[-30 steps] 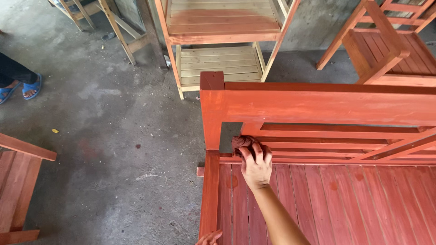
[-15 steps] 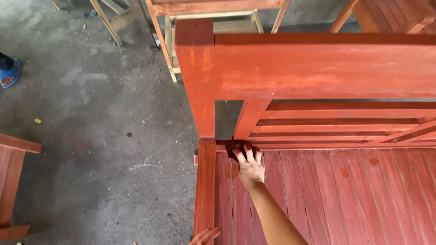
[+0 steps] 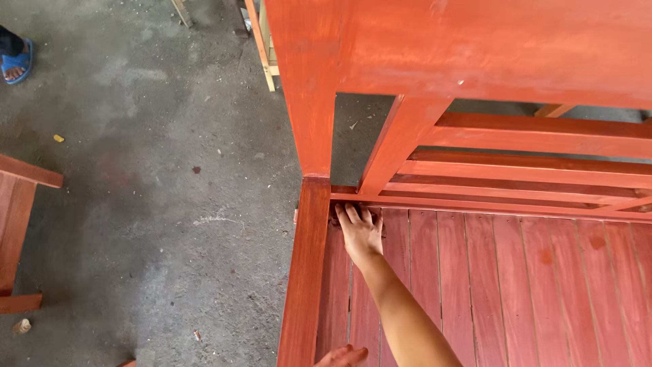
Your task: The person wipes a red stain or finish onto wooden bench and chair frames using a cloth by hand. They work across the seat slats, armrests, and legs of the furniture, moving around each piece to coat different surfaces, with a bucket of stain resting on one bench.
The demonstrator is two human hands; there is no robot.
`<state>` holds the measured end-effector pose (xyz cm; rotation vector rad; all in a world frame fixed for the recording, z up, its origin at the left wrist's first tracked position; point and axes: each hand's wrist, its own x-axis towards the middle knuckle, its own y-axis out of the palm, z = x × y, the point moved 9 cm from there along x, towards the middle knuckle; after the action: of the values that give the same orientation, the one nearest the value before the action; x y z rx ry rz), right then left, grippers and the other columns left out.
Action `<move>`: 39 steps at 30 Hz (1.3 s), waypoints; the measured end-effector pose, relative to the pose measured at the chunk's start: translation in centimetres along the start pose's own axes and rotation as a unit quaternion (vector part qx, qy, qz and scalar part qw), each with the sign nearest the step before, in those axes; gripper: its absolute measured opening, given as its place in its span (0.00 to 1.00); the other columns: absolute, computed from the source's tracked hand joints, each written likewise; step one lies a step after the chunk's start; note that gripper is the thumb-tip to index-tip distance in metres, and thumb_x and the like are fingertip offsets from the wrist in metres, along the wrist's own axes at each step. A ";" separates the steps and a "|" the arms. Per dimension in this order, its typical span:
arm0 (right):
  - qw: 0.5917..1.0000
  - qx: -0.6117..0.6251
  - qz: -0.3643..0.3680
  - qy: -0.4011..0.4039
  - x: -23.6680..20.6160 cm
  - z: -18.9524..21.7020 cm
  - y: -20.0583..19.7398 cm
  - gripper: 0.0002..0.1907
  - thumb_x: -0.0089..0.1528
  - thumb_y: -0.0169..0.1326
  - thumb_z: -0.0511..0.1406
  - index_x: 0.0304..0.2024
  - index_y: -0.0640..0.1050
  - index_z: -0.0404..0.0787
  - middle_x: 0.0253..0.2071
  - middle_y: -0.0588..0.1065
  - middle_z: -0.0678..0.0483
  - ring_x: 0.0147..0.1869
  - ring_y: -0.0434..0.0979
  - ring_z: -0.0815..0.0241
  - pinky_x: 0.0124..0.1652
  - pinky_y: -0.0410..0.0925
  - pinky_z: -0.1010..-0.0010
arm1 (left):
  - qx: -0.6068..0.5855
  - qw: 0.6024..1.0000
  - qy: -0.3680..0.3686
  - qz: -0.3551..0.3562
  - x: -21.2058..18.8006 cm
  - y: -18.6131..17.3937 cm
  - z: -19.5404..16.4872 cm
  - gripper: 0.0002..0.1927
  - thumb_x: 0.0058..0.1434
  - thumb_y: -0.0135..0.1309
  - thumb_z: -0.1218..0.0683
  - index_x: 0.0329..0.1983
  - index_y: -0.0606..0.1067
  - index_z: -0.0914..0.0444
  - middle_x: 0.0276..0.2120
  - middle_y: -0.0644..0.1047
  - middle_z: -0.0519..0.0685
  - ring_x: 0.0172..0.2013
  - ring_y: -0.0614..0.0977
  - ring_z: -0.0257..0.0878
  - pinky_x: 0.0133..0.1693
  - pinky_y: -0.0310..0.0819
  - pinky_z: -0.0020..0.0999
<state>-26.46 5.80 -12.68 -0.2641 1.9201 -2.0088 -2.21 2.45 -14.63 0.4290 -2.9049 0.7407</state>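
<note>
A red-stained wooden bench fills the right side, with a slatted seat and a slatted backrest. My right hand reaches forward and presses flat into the seat's back left corner, just under the lowest back rail. A dark stained rag lies under its fingers, mostly hidden. Only the fingertips of my left hand show at the bottom edge, on the seat beside the left side rail.
A grey concrete floor spreads out to the left. Part of another red wooden piece stands at the left edge. Unpainted wooden furniture stands behind the bench. Another person's foot in a blue sandal is at the top left.
My right hand with the rag has slid down from the back slats into the seat's corner. The view has moved closer to the bench and lower.
</note>
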 end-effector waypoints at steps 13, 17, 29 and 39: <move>0.983 0.024 0.168 -0.072 -7.0 2.0 4.6 0.47 0.55 0.61 0.28 0.74 0.55 0.49 0.74 0.53 0.55 0.74 0.54 0.44 0.62 0.63 0.38 | -0.020 0.993 -0.105 -0.052 -6.0 0.5 -0.8 0.22 0.61 0.55 0.37 0.42 0.85 0.57 0.41 0.86 0.50 0.41 0.84 0.40 0.42 0.83 0.39; 0.985 0.027 0.110 -0.128 -14.4 4.4 6.1 0.46 0.55 0.63 0.29 0.72 0.58 0.47 0.71 0.58 0.53 0.72 0.58 0.43 0.63 0.60 0.35 | -0.028 0.990 -0.116 -0.070 -10.5 0.8 0.9 0.20 0.61 0.56 0.39 0.41 0.83 0.59 0.38 0.87 0.48 0.36 0.87 0.41 0.39 0.83 0.39; 0.930 0.066 0.339 -0.123 -31.4 9.9 12.3 0.42 0.64 0.56 0.43 0.76 0.52 0.49 0.76 0.51 0.52 0.76 0.50 0.38 0.65 0.52 0.32 | -0.036 0.938 -0.344 -0.023 -20.8 -0.8 3.4 0.20 0.57 0.56 0.48 0.52 0.80 0.58 0.48 0.79 0.53 0.45 0.84 0.46 0.41 0.84 0.43; 0.780 0.422 0.458 -0.063 -28.8 6.9 11.4 0.25 0.61 0.58 0.30 0.61 0.70 0.43 0.56 0.71 0.54 0.58 0.72 0.56 0.55 0.69 0.61 | -0.086 0.945 -0.297 -0.111 -11.1 -0.9 -0.9 0.14 0.61 0.56 0.56 0.51 0.80 0.56 0.50 0.80 0.49 0.53 0.82 0.42 0.53 0.77 0.43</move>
<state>3.99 9.92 -20.56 0.6323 0.6188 -1.7887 8.64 4.82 -15.39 1.1049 -3.3297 0.3579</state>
